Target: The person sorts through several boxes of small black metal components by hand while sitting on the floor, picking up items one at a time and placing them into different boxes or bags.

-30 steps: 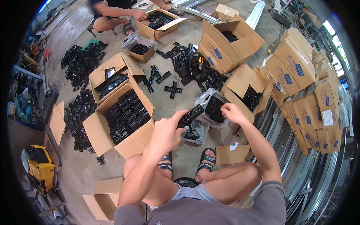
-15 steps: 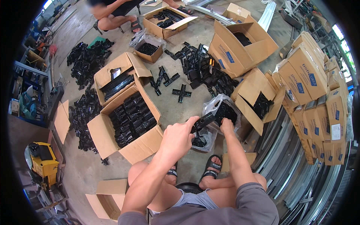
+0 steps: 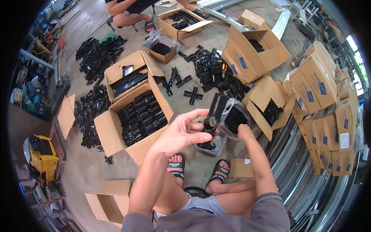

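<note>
left hand [image 3: 181, 133] gripping a black plastic connector [image 3: 217, 110] over the floor, right hand [image 3: 244, 131] holding the clear plastic bag [image 3: 232, 120] around it (fingers mostly hidden), open box of black parts [image 3: 141, 116] sitting just left

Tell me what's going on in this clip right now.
A seated person holds a black plastic part in the left hand, pinched between thumb and fingers, against a clear plastic bag that the right hand grips at its lower edge. The bag already has dark parts inside. Open cardboard boxes full of similar black pieces stand on the concrete floor, with loose piles between them. Another person sits at the far side by another open box.
</note>
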Action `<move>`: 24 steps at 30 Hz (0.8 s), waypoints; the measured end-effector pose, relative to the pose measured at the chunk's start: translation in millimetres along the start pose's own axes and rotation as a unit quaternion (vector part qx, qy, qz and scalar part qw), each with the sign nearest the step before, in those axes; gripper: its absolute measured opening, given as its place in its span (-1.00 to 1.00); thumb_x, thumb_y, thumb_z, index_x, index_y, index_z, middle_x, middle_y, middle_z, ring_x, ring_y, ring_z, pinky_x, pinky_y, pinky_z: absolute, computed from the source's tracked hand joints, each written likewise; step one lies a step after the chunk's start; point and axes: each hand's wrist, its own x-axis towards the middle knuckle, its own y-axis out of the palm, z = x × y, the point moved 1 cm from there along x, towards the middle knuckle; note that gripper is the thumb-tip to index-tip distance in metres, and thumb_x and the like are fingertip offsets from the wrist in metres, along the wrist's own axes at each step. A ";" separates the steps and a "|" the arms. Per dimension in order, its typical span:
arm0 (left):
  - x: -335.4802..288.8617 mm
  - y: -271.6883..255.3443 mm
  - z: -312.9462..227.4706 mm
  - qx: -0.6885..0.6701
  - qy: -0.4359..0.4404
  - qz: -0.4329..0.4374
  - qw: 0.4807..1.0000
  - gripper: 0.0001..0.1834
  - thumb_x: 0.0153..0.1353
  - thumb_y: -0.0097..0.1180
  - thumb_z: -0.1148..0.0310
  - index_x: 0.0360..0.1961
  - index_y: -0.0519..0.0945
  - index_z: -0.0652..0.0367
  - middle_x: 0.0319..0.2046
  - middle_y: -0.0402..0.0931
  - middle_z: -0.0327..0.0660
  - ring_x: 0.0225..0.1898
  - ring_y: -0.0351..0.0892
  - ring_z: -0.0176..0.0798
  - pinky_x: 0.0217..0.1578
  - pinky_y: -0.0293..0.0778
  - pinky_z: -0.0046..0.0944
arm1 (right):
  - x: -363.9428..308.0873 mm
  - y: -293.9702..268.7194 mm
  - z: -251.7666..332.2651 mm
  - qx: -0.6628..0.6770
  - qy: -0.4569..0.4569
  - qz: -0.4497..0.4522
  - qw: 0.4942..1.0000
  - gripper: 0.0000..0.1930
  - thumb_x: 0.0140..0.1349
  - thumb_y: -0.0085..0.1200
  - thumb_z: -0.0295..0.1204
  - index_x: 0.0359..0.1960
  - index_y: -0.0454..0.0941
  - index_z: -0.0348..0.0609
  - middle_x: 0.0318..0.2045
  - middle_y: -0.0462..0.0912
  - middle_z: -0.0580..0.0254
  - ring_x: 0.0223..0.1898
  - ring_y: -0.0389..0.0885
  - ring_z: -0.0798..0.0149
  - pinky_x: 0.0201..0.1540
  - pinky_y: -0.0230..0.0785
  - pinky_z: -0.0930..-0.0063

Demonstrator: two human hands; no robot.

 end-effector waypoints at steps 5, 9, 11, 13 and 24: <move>-18.9 3.3 -1.9 -0.049 0.014 0.053 0.997 -0.27 0.03 0.45 0.55 0.25 0.39 0.28 -0.10 0.69 -0.02 -0.07 0.71 -0.16 0.05 0.57 -0.18 | -22.4 -38.8 -24.0 0.137 -0.115 0.080 0.981 -0.66 0.02 0.00 -0.66 -0.19 0.75 -0.25 -0.21 0.75 -0.09 -0.16 0.74 0.08 -0.04 0.56 0.33; -28.2 3.1 -0.7 -0.109 0.031 0.103 0.988 -0.26 0.00 0.45 0.57 0.24 0.41 0.27 -0.11 0.70 0.00 -0.08 0.72 -0.14 0.05 0.57 -0.16 | -99.8 -102.1 16.6 0.321 -0.161 0.168 0.918 -0.70 0.13 0.05 -0.65 -0.07 0.60 -0.35 -0.28 0.71 0.15 -0.25 0.66 0.33 -0.09 0.51 0.44; -31.5 6.3 -2.6 -0.079 0.054 0.119 0.988 -0.30 0.09 0.38 0.60 0.28 0.39 0.25 -0.11 0.71 -0.08 -0.10 0.71 -0.26 -0.02 0.57 -0.25 | -142.0 -123.1 38.0 0.390 -0.178 0.158 0.889 -0.72 0.20 0.07 -0.63 -0.04 0.55 -0.35 -0.27 0.69 0.19 -0.22 0.65 0.36 -0.06 0.50 0.46; -32.1 8.2 -0.3 -0.021 0.068 0.099 0.993 -0.30 0.12 0.34 0.61 0.30 0.38 0.21 -0.12 0.72 -0.10 -0.12 0.72 -0.27 -0.07 0.58 -0.27 | -182.8 -140.7 60.3 0.437 -0.190 0.118 0.871 -0.76 0.26 0.09 -0.63 -0.04 0.52 -0.34 -0.26 0.68 0.22 -0.18 0.65 0.39 -0.03 0.49 0.49; -20.5 36.4 44.1 0.639 0.140 -0.137 0.744 -0.37 0.01 0.33 0.50 0.17 0.48 -0.01 -0.38 0.67 0.02 -0.31 0.67 0.17 -0.28 0.55 0.06 | -261.0 -157.2 122.5 0.326 -0.378 -0.385 0.777 -0.80 0.13 0.27 -0.70 -0.19 0.65 -0.30 -0.31 0.74 0.12 -0.26 0.72 0.25 -0.20 0.58 0.44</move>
